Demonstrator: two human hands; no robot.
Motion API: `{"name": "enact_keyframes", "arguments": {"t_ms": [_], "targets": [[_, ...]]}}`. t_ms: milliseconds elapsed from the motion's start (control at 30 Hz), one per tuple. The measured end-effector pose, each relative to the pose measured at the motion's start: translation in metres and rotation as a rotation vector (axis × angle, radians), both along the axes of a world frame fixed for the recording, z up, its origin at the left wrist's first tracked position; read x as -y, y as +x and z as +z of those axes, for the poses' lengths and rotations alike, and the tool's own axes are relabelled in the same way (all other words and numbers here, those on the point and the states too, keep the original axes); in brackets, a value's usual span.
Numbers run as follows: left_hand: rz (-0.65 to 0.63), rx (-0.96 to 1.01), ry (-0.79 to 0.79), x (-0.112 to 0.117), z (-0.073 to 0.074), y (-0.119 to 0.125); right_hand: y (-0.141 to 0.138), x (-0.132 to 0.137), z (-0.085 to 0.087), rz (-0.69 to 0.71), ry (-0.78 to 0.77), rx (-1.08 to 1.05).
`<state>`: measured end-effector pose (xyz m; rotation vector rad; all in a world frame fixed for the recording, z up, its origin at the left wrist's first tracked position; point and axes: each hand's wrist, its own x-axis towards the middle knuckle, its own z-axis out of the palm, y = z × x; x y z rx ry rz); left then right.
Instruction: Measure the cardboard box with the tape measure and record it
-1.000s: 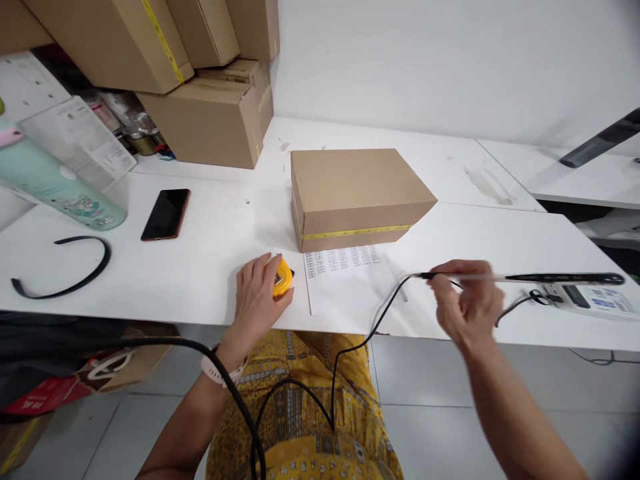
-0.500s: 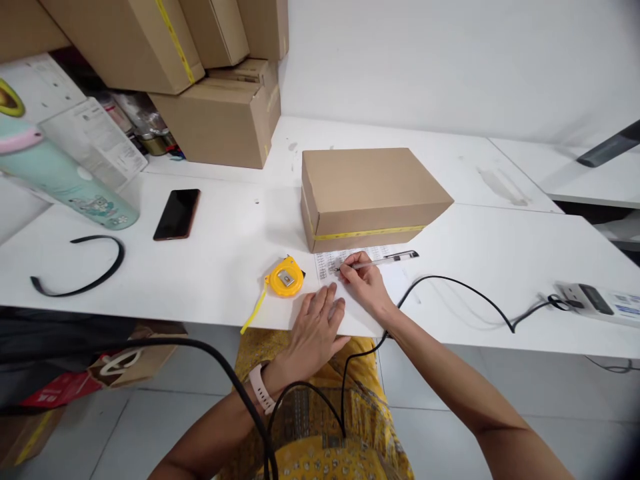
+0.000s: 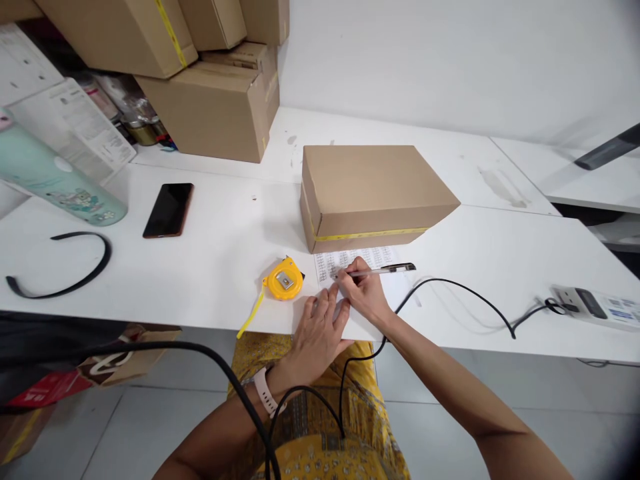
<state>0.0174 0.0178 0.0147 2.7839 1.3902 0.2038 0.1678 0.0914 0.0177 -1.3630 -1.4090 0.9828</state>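
Note:
A sheet of paper point(image 3: 395, 283) with printed rows lies at the white table's front edge, partly tucked under a closed cardboard box point(image 3: 370, 190). My right hand point(image 3: 365, 293) is closed round a pen point(image 3: 385, 269), its tip on the paper's printed rows. My left hand point(image 3: 317, 330) lies flat with fingers stretched out, pressing the paper's near left corner. A yellow tape measure point(image 3: 284, 280) sits just left of the paper with a short length of tape hanging over the edge.
A black phone point(image 3: 169, 210) and a curved black strap point(image 3: 60, 267) lie on the left. A mint bottle point(image 3: 55, 180) and stacked cardboard boxes point(image 3: 210, 100) stand at the back left. A black cable point(image 3: 465, 300) runs right to a white device point(image 3: 595, 307).
My right hand brought the pen from the right down onto the paper. My left hand let go of the tape measure and moved onto the paper's corner.

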Motion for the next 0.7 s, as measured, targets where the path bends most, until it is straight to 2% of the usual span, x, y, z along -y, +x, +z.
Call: {"name": "enact_keyframes", "arguments": {"t_ms": [167, 400, 700], "targets": [[-0.002, 0.013, 0.025, 0.0016, -0.0028, -0.0002, -0.0005, 0.001, 0.0016, 0.006, 0.005, 0.012], [0.002, 0.042, -0.038, 0.0004, -0.0027, -0.0004, 0.0003, 0.0009, -0.0009, 0.014, -0.011, 0.014], [-0.003, 0.012, 0.009, 0.0013, -0.0041, -0.0003, -0.0004, 0.001, -0.0007, -0.007, -0.02, -0.024]]}}
